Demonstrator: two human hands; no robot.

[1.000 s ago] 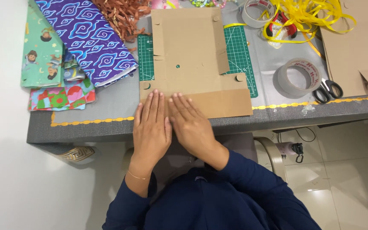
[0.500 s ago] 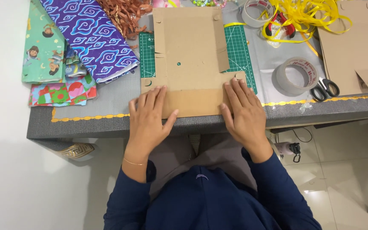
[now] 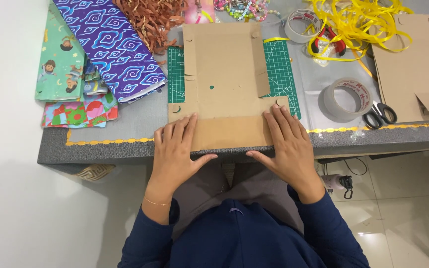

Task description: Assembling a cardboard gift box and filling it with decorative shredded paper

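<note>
Head view: 2 hands lie flat and spread on the cardboard (image 3: 227,74), well apart from each other, gripping nothing. Left hand (image 3: 175,149) presses the near flap's left end, thumb under the edge; right hand (image 3: 288,144) presses its right end. Cardboard lies on a green mat (image 3: 284,74) at the near edge of the grey table (image 3: 125,144). Left of the cardboard lie patterned papers (image 3: 110,49). Right of it sit a tape roll (image 3: 346,99) and scissors (image 3: 381,114), with yellow ribbon (image 3: 358,25) beyond.
</note>
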